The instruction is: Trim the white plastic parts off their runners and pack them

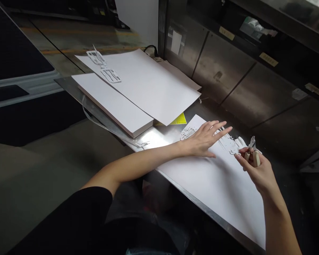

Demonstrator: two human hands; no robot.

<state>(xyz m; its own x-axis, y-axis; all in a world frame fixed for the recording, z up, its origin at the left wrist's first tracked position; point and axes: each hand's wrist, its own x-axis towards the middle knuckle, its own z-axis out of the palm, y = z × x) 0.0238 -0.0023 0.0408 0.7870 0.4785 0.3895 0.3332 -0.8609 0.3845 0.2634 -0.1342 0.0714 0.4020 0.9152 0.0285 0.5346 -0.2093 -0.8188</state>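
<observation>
My left hand [206,139] lies flat with fingers spread on a white plastic part frame [228,143] that rests on a large white sheet [215,184] on the metal table. My right hand [256,170] holds small cutters [253,150] with beige handles, their tips close to the right end of the frame. Another white part frame [188,132] lies just left of my left hand.
A thick stack of white sheets [114,102] and a wide white sheet [151,83] lie at the table's far left, with two white part frames [103,65] on top. A yellow piece [179,119] peeks out beneath. Steel cabinet panels [228,67] rise behind the table edge [202,209].
</observation>
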